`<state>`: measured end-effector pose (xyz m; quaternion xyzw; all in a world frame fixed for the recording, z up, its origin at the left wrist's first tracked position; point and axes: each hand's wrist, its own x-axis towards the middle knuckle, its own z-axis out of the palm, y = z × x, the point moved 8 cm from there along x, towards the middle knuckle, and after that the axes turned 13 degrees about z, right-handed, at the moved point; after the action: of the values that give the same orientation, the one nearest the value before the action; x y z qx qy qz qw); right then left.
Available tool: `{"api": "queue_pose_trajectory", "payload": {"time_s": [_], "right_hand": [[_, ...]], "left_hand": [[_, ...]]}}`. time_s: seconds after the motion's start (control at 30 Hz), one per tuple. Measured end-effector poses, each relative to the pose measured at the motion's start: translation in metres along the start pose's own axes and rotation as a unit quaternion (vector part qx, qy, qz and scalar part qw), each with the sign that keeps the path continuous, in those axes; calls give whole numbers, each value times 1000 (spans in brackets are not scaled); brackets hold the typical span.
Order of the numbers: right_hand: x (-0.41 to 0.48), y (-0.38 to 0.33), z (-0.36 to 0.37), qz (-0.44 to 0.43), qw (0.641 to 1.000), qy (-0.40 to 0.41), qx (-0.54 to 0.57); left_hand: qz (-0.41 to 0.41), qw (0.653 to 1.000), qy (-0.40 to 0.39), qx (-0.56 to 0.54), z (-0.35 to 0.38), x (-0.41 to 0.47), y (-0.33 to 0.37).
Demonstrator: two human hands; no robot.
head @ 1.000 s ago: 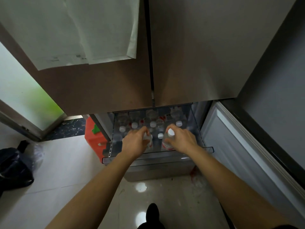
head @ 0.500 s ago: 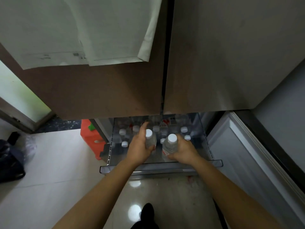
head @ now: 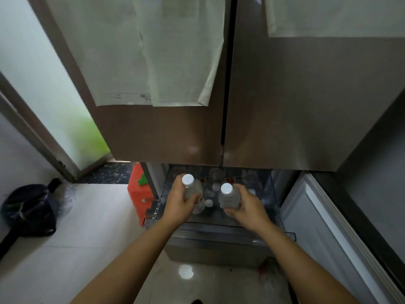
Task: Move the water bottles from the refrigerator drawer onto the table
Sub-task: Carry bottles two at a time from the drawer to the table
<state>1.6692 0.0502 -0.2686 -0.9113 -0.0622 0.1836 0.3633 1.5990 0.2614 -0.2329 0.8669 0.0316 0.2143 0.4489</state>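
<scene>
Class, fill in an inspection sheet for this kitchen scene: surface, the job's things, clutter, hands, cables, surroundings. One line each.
Surface: no table in view; pale tiled floor.
Job's things: open refrigerator drawer holding more white-capped bottles; left bottle and right bottle lifted above it.
Clutter: dark bag on the floor; orange stool beside the refrigerator.
Hands: left hand grips the left bottle; right hand grips the right bottle.
Cables: nothing seen.
Surroundings: closed upper refrigerator doors with papers hanging; frosted door at left.

red stool point(head: 140, 194), blk bag point(head: 28, 211), door papers point(head: 166, 51)
</scene>
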Motion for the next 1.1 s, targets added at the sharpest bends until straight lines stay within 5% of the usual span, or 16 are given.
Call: {"api": "queue_pose_trajectory", "payload": {"time_s": [0.23,0.47,0.8,1.1], "right_hand": [[-72,-62,-1,-153,984,37,81],[-165,-151,69,-262,952,-27,154],[-357,-282,280,-420,879,-213,74],[-590,-377,504,-479,795,-371,24]], "left_hand": [[9,981,190,49,-98,-79,77],[-26,948,291,123,-207,-202,116],[-165,863,423,221,-387,-438,99],[-235,767,519,294,-562,-689,82]]}}
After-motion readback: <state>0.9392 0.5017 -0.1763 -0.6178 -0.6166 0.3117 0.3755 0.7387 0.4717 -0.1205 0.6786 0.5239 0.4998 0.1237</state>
